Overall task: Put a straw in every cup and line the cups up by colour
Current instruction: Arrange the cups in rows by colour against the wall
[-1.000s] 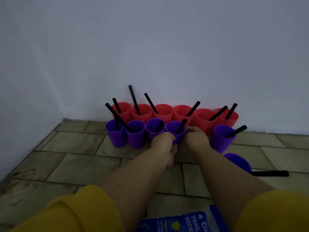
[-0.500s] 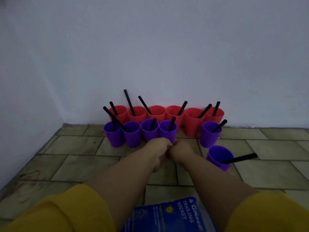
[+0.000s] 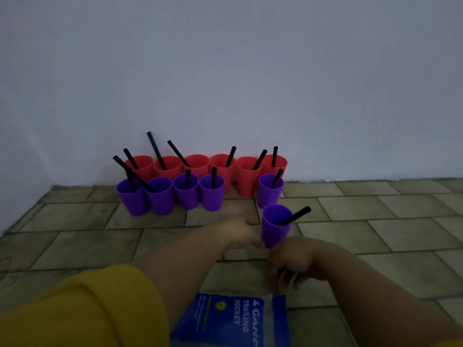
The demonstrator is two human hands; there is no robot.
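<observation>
Six red cups [image 3: 248, 181] stand in a row hard against the wall [image 3: 250, 71], each with a black straw [image 3: 156, 151] leaning out of it. In front of them, on the tiled floor [image 3: 375, 221], four purple cups [image 3: 160, 201] form a second row at the left end, touching side by side, and each of these has a straw too. A fifth purple cup [image 3: 269, 196] stands apart at the right end, just in front of the last red cups, with its straw tilted right.

The sixth purple cup [image 3: 274, 229] sits nearer the camera, out of line with the others – upright, with its straw [image 3: 295, 216] slanting out over the right rim. Both hands are at its base. The left hand [image 3: 238, 232] reaches in from the left and its tips meet the cup's lower side, but it is smeared by motion, so I cannot tell whether its fingers grip the cup or only touch it. The right hand [image 3: 293, 259] lies just below the cup's foot, with its fingers [image 3: 288, 279] hanging loosely curled and slightly apart, and nothing visible in them.

A yellow sleeve [image 3: 87, 309] covers the left upper arm. At the bottom edge lies a blue packet [image 3: 225, 319] (its print reads "4 GANG TRAILING SOCKET") – partly hidden under the left forearm.
</observation>
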